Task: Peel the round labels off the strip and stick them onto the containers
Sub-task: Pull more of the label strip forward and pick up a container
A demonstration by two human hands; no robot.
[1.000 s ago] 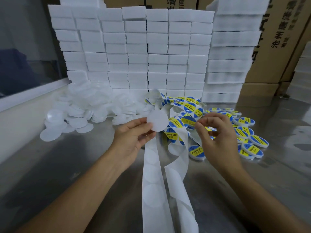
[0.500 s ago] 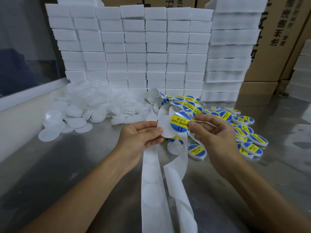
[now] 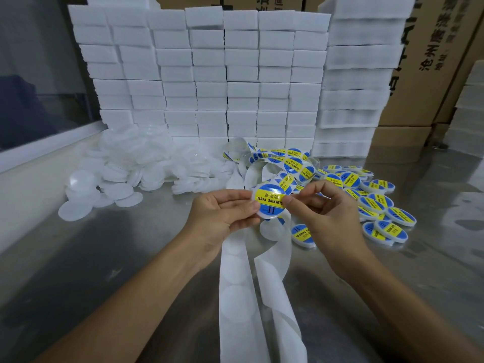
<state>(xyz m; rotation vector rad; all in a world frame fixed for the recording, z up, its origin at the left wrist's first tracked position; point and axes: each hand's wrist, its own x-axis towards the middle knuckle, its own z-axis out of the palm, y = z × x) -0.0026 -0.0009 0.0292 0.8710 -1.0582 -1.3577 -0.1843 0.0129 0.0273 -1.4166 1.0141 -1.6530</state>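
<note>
My left hand point(image 3: 222, 218) holds a flat round white container point(image 3: 272, 214) by its left edge, above the steel table. A round blue and yellow label point(image 3: 268, 199) lies on its face. My right hand point(image 3: 324, 213) presses the label's right edge with thumb and forefinger. The label strip point(image 3: 293, 161) curls behind the hands with several labels on it. Its bare white backing point(image 3: 235, 297) trails toward me between my forearms.
A heap of unlabelled white containers point(image 3: 136, 163) lies at the left. Labelled containers point(image 3: 377, 205) are spread at the right. White foam blocks point(image 3: 222, 74) are stacked along the back, with cardboard boxes point(image 3: 432, 61) behind on the right. A ledge point(image 3: 39, 153) runs along the left.
A second ago my left hand held a bare container while my right hand picked at the strip. The right hand then brought a peeled label over, and it now lies on the container.
</note>
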